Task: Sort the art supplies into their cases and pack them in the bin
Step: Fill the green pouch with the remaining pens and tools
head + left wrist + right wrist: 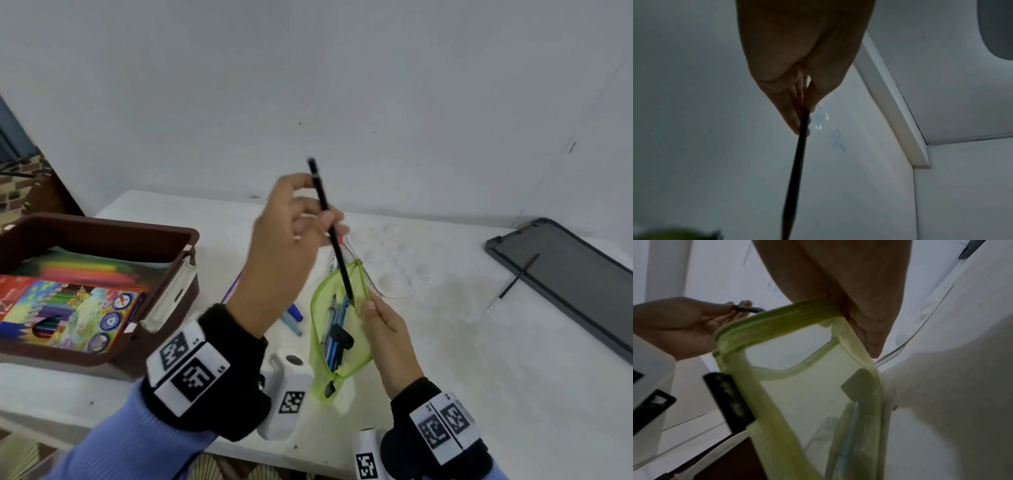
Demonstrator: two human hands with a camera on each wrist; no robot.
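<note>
Tabletop: pencil (pixel 330 226) between both hands

The pencil (pixel 330 230) is black, and the mesh pouch (pixel 339 329) is lime green with blue and black pens showing through it. The bin (pixel 102 236) is dark brown and holds a box (pixel 68 315) printed in many bright colours with a red corner. The tray (pixel 565 274) is dark grey, the table (pixel 479 377) white, the sleeves (pixel 116 442) pale blue with black cuffs.
</note>
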